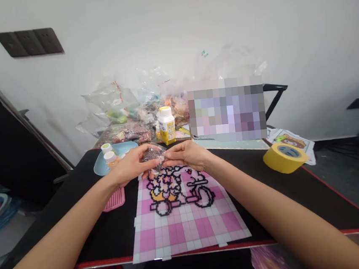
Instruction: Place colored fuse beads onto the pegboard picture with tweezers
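Both my hands meet above the far edge of a pink checked bead pegboard [188, 226] that carries a half-filled cartoon picture with black outlines. My left hand [132, 166] and my right hand [186, 156] are both closed on a small clear plastic bag of dark beads [154, 154], pinching it from either side. The bag hangs just above the board's top edge.
A black desk mat [299, 195] with a red edge covers the table. A light blue tray [122, 150] with two small capped bottles, a pink comb-like tool [114, 200], a white and yellow bottle [166, 125], a heap of bead bags [133, 117] and a yellow tape roll [285, 157] lie around.
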